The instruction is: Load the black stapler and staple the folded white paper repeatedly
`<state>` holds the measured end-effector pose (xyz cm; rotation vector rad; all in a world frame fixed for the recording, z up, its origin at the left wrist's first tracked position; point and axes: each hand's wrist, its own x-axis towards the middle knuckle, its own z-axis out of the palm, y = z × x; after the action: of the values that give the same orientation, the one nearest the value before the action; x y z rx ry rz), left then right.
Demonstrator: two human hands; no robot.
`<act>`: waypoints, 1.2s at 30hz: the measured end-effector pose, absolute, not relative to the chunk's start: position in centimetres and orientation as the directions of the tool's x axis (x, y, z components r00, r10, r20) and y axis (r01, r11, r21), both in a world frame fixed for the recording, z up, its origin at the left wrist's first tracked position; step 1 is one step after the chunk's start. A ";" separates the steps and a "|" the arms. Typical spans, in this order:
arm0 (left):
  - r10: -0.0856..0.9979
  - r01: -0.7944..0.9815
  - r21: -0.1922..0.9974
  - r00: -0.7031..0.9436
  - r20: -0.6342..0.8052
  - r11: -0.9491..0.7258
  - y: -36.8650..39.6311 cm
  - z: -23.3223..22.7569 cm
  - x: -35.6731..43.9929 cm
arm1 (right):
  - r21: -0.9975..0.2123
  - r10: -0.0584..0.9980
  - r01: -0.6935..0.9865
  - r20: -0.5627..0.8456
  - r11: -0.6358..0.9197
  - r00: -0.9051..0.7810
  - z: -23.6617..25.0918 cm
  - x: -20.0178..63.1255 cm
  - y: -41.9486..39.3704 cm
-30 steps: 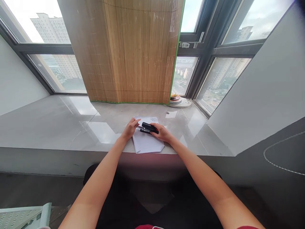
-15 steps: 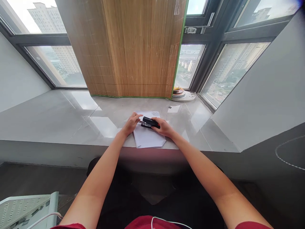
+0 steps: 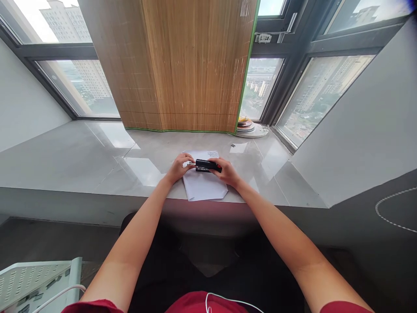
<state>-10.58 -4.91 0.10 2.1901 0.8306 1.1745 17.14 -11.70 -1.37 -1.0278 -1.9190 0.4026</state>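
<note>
A black stapler (image 3: 206, 164) is held level above white sheets of paper (image 3: 205, 187) on the grey stone sill. My right hand (image 3: 227, 171) is wrapped round its right end, where a bit of red shows. At the left end, my left hand (image 3: 181, 167) is closed in a pinch on a small silvery piece (image 3: 191, 164) that touches or joins the stapler; which of the two, I cannot tell. The stapler's upper and lower arms stand slightly apart. Printed marks (image 3: 213, 154) show at the paper's top right corner.
A small dark object (image 3: 233, 145) lies on the sill (image 3: 156, 148) to the right, beyond the paper. Stacked round plates or discs (image 3: 250, 129) stand by the window. A bamboo blind (image 3: 185, 65) hangs behind. A pale perforated chair-like item (image 3: 39, 282) is at lower left.
The stapler has turned more level and shifted slightly right with my right hand. My left fingers have lowered and closed in on the silvery piece at its left end.
</note>
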 end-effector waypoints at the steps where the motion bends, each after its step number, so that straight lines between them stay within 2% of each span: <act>1: 0.716 0.262 0.686 0.443 0.540 -0.679 -4.8 0.0 -10.6 | -0.626 0.787 0.492 0.562 0.605 -0.253 -1.3 17.2 -11.7; 9: 0.679 0.270 0.647 0.494 0.543 -0.713 -4.4 -0.5 -11.0 | -0.643 0.772 0.439 0.589 0.627 -0.239 -1.4 17.4 -11.7; 15: 0.677 0.302 0.616 0.464 0.571 -0.727 -4.6 -0.2 -11.1 | -0.660 0.766 0.406 0.611 0.633 -0.201 -1.2 17.6 -11.8; 28: 0.810 0.293 0.781 0.412 0.417 -0.551 -5.4 1.2 -11.5 | -0.704 0.789 0.381 0.600 0.599 -0.132 -0.8 18.1 -11.8; 36: 0.837 0.255 0.822 0.369 0.403 -0.508 -5.8 1.7 -11.5 | -0.733 0.805 0.367 0.587 0.573 -0.086 -0.3 18.6 -11.9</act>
<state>-11.47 -5.85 1.70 1.9654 0.9423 1.1191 18.58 -11.93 -0.30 -0.9862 -1.6860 0.4880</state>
